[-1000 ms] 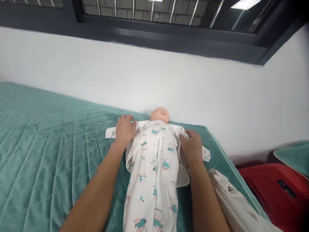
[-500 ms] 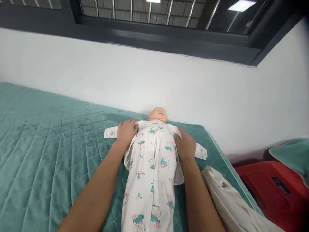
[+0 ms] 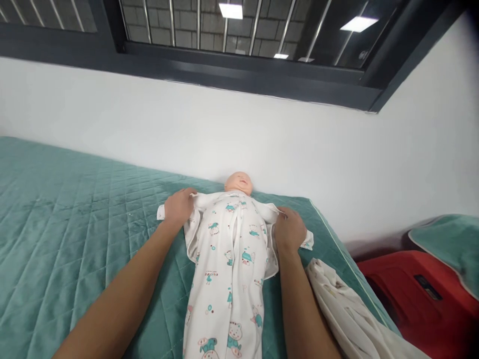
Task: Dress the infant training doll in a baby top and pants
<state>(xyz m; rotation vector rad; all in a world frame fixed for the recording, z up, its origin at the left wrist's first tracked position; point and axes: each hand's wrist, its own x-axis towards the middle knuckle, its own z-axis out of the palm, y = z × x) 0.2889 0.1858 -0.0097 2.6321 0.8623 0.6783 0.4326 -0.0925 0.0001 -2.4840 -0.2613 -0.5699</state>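
A baby doll [image 3: 238,183] lies on its back on the green quilted bed cover [image 3: 112,219], its head by the wall. White printed baby clothing [image 3: 228,259] covers its body, with long sleeves spread out to both sides. My left hand [image 3: 180,205] is closed on the edge of the garment at the left shoulder and stretches it outward. On the other side, my right hand [image 3: 290,228] pinches the garment's edge at the right shoulder. A sleeve end shows beyond each hand. The doll's arms and legs are hidden under cloth.
Crumpled off-white cloth [image 3: 344,304] lies to the right of my right forearm. Past the bed's right edge stands a red plastic object [image 3: 407,294], partly under a green cloth [image 3: 449,239]. A white wall [image 3: 187,124] with a dark-framed window [image 3: 239,77] rises behind.
Both hands have moved outward from the doll's shoulders and now pull the garment's shoulder edges taut to the sides. The camera view has shifted slightly.
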